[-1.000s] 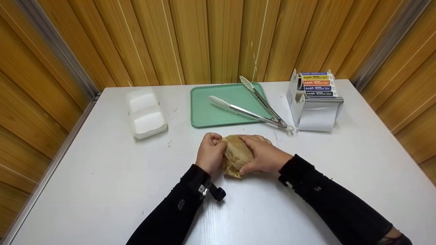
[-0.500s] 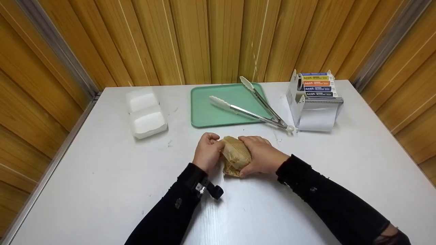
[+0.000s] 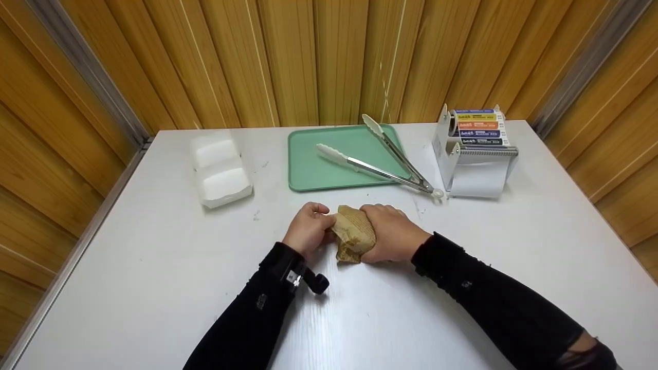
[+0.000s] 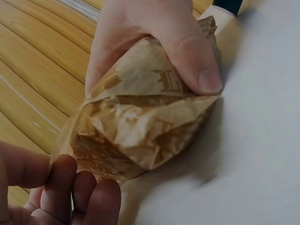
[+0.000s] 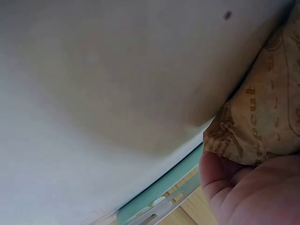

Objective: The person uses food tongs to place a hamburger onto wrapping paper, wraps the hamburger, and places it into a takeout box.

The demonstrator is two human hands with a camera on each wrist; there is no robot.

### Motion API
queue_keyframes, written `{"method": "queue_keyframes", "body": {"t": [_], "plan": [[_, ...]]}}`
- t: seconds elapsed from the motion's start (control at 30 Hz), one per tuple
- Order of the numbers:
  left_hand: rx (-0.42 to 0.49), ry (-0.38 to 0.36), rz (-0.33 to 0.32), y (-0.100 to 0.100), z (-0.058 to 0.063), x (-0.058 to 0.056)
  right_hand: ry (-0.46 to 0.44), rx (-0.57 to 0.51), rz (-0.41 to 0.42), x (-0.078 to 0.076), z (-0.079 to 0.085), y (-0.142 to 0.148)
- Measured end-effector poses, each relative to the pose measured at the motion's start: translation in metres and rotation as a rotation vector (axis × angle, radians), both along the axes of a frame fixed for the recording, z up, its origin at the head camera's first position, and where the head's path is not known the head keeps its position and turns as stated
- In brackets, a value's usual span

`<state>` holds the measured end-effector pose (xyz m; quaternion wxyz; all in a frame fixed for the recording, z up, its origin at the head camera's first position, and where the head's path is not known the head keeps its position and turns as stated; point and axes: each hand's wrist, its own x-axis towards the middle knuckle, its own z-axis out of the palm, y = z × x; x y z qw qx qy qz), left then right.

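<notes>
In the head view a brown paper-wrapped package stands near the middle of the white table. My right hand grips it from the right, thumb on the near side and fingers over the far side. On the other side, my left hand pinches a loose corner of the paper between thumb and fingers. Seen from the left wrist, the package's end is crumpled, with a fold gaping toward the left fingers. Brown printed lettering covers the wrapper in the right wrist view. Its contents are hidden.
Behind the hands lies a green tray, with spread metal tongs resting across it. An open white clamshell box stands at the back left. At the back right is a label-roll dispenser. Wooden panels enclose the table.
My left hand has shifted left, drawing the paper corner outward. The right hand and the package have moved slightly left too, and more of the package is now covered by the right hand.
</notes>
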<state>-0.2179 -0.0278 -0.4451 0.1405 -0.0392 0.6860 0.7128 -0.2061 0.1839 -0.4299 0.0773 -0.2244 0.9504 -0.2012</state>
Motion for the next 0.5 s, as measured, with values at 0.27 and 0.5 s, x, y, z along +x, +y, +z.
{"method": "queue_keyframes", "body": {"t": [0.27, 0.5], "plan": [[-0.578, 0.425, -0.138, -0.001, 0.022, 0.011, -0.004, 0.017, -0.01, -0.002, 0.001, -0.002], [-0.838, 0.521, -0.498, 0.005, 0.023, 0.016, -0.014, -0.006, 0.039, -0.005, 0.001, 0.0]]}}
